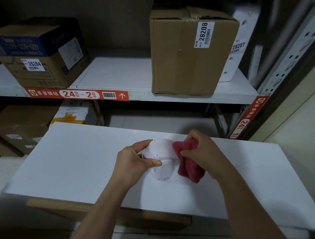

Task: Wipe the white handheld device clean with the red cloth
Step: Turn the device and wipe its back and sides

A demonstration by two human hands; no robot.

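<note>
The white handheld device [160, 154], rounded with small holes, sits above the middle of a white board [74, 158]. My left hand [135, 160] grips its left side, thumb across the front. My right hand [203, 151] is closed on a bunched red cloth [187, 163], which presses against the device's right side and hangs down toward the board. The device's lower part is partly hidden by my left thumb.
Behind the board runs a metal shelf [116, 76] with a cardboard box at left [40, 55] and a taller box at right [190, 52]. More boxes [19, 131] sit below left. A steel upright [286, 61] stands at right.
</note>
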